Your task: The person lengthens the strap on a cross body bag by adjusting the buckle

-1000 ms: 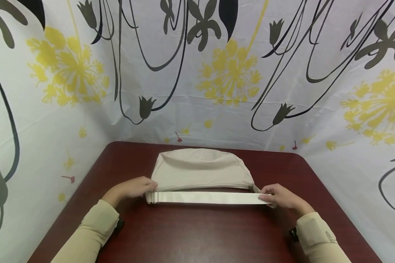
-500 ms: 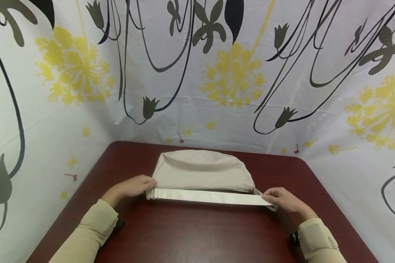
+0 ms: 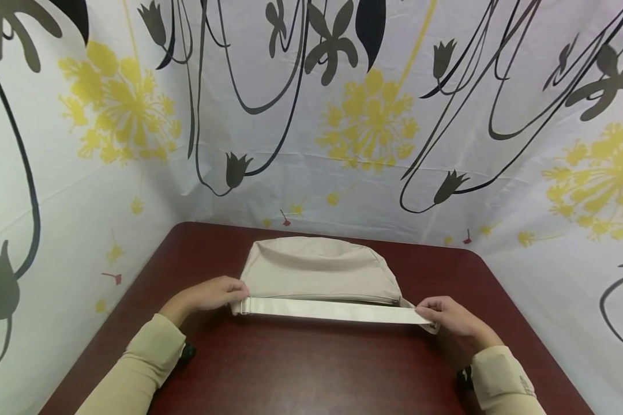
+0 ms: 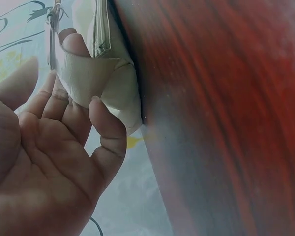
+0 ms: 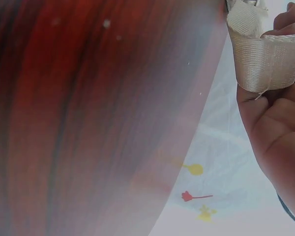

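Note:
A cream fabric shoulder bag (image 3: 316, 268) lies on its side, its zipper (image 3: 363, 299) along the near edge. Its wide strap (image 3: 337, 311) is stretched straight in front of the zipper, sloping slightly down to the right. Near the metal slider buckle (image 3: 245, 306), my left hand (image 3: 210, 294) holds the strap at the bag's left corner. In the left wrist view, fingers curl around the strap's loop (image 4: 81, 76). At the other end, my right hand (image 3: 457, 318) pinches the strap between thumb and fingers. The right wrist view shows the folded webbing (image 5: 265, 66) looped over the fingers.
The bag rests on a dark red wooden table (image 3: 301, 369) with rounded far corners. White curtains (image 3: 270, 202) printed with flowers and vines hang close behind it and along both sides. Each wrist wears a black band under a beige cuff.
My right hand has shifted slightly right with its end of the strap, which now tilts and lies closer to the zipper at the left. My left hand stays at its corner.

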`<state>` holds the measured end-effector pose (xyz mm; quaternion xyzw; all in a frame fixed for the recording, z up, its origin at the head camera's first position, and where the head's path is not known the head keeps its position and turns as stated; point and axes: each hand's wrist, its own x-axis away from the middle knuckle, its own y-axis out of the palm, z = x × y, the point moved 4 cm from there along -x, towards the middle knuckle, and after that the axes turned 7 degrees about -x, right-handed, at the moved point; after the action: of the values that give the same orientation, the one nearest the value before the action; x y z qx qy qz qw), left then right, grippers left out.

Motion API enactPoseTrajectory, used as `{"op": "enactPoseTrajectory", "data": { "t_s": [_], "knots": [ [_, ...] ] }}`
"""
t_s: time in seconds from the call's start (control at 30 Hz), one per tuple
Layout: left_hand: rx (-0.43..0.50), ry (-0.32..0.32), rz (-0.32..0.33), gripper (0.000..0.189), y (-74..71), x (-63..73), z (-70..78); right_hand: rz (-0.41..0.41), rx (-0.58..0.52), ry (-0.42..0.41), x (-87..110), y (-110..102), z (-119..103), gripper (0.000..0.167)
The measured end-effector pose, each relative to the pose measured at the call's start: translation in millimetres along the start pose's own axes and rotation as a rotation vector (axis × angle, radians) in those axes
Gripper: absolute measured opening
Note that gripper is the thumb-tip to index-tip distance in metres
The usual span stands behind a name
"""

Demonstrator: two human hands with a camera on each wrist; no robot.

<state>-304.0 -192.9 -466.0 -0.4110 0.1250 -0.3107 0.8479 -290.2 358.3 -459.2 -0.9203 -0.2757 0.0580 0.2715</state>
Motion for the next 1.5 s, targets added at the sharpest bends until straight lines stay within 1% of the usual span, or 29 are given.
{"op": "enactPoseTrajectory", "data": {
  "t_s": [0.13,0.3,0.37,0.47,0.63,0.7,0.77,0.87,0.9,0.93,1.0,1.1,1.17,1.23,1.3,1.37,1.4,1.43,1.5],
  "knots": [
    [0.003,0.015,-0.005,0.02,-0.7,3.2,-0.8,0.002,-0.003,-0.001,-0.6,0,-3,0.022],
    [-0.001,0.029,0.007,0.018,-2.3,4.9,-3.1,0.011,0.004,0.03,-1.9,-1,-4,0.022],
    [-0.006,0.039,0.011,0.017,-3.3,5.7,-3.3,0.01,0.003,0.045,-4.0,-1,-4,0.022],
    [-0.015,0.052,0.022,0.016,-5.5,6.7,-3.1,0.002,0.027,0.037,-10.0,-1,-6,0.022],
    [-0.029,0.083,0.053,0.014,-8.9,5.7,-1.6,-0.001,0.184,0.018,-26.0,2,-23,0.02],
    [-0.035,0.091,0.058,0.013,-9.3,4.8,-0.8,0.009,0.269,0.031,-31.8,8,-35,0.021],
    [-0.041,0.1,0.061,0.013,-9.6,4.3,0.8,0.037,0.343,0.052,-37.7,16,-50,0.022],
    [-0.036,0.103,0.054,0.012,-9.7,4.6,4.3,0.081,0.464,0.072,-48.9,34,-78,0.024],
    [-0.031,0.106,0.046,0.012,-9.5,4.9,5.8,0.086,0.491,0.062,-54.1,42,-88,0.024],
    [-0.024,0.109,0.036,0.012,-9.0,5.2,7.3,0.086,0.513,0.039,-60.2,49,-98,0.024],
    [-0.016,0.108,0.017,0.012,-7.3,6.4,9.0,0.054,0.524,-0.027,-73.4,67,-117,0.025],
    [-0.008,0.095,-0.003,0.012,-4.1,9.1,10.1,-0.023,0.473,-0.124,-94.4,98,-141,0.026],
    [-0.008,0.086,-0.006,0.012,-1.6,10.8,9.9,-0.083,0.43,-0.163,-107.8,120,-151,0.026],
    [-0.004,0.095,-0.008,0.012,0.7,11.8,10.7,-0.149,0.424,-0.186,-120.3,143,-158,0.029],
    [-0.001,0.114,-0.008,0.013,2.5,12.0,11.7,-0.221,0.464,-0.206,-130.3,166,-163,0.034],
    [-0.001,0.126,-0.005,0.012,3.7,12.1,11.9,-0.258,0.525,-0.25,-138.7,187,-167,0.038],
    [-0.001,0.132,-0.003,0.012,4.2,12.0,11.8,-0.26,0.552,-0.276,-142.4,198,-169,0.04],
    [0.0,0.135,-0.001,0.011,4.6,11.8,11.4,-0.246,0.581,-0.297,-145.0,208,-172,0.041],
    [0.005,0.139,0.006,0.011,5.3,12.0,10.4,-0.187,0.633,-0.341,-149.3,226,-177,0.043]
  ]
}}
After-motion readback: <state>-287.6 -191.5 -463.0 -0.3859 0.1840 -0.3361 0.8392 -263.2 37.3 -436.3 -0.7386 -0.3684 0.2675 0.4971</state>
